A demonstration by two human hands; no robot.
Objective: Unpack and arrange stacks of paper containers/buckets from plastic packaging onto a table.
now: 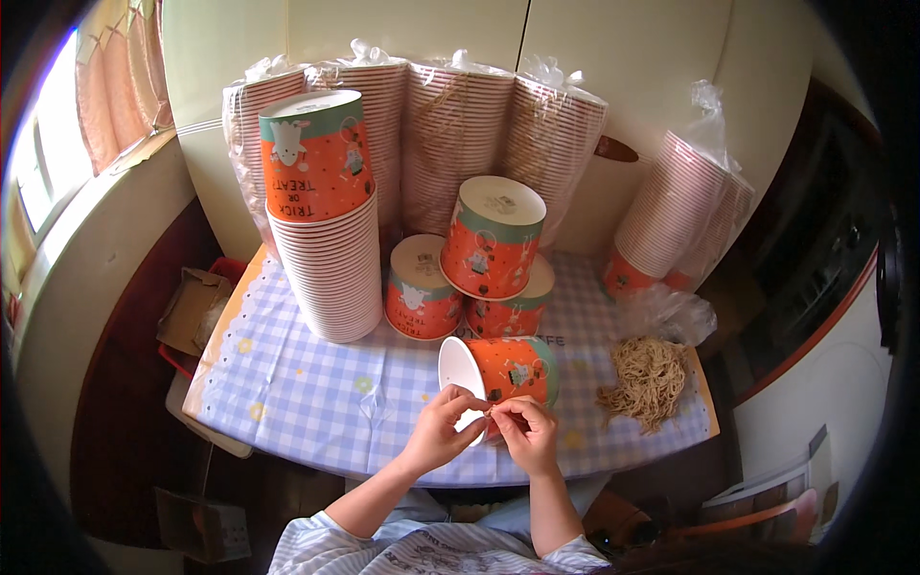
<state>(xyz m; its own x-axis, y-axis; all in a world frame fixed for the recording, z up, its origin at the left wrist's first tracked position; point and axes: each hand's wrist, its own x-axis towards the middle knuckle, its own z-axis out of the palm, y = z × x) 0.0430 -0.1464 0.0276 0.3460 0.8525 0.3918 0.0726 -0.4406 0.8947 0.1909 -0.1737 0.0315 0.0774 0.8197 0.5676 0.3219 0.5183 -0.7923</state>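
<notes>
An orange paper bucket with a green band (517, 367) lies on its side near the table's front edge, its white mouth facing left. At its near side, my left hand (441, 429) and my right hand (528, 433) meet fingertip to fingertip. Both are closed in a pinch against the bucket, around something too small to make out. Behind it, one upside-down orange bucket (491, 251) rests on top of two others, a left one (422, 309) and a right one (511, 316). A heap of beige twine (648, 381) lies to the right.
A tall nested stack of white-rimmed buckets (326, 273) stands at left. Several plastic-wrapped stacks (458, 144) line the wall, and another wrapped group (671, 206) leans at right. A crumpled clear bag (671, 314) touches the twine. Blue checked cloth (316, 402) covers the table.
</notes>
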